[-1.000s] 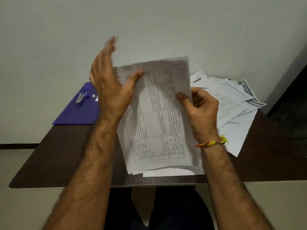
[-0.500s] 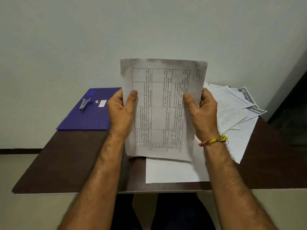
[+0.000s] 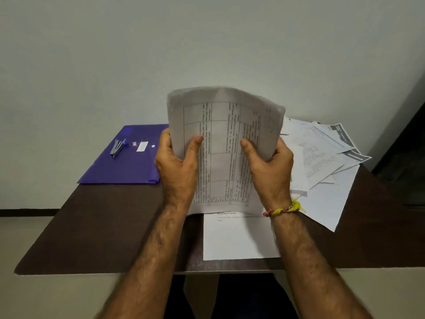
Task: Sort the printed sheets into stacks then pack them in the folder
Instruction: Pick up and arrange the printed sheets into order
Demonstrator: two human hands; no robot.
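A dark table (image 3: 96, 226) carries one purple folder (image 3: 128, 166) at far left, a loose pile of printed sheets (image 3: 322, 162) at far right and one flat sheet (image 3: 239, 240) near the front edge. Above it, two hands, left hand (image 3: 177, 166) and right hand (image 3: 269, 166), pinch a bowed sheaf (image 3: 220, 143) upright by its side edges, long axis vertical. One stapler (image 3: 117, 147) lies on the folder.

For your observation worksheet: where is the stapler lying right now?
In the head view the stapler lies on the purple folder at the table's far left, left of the left hand.
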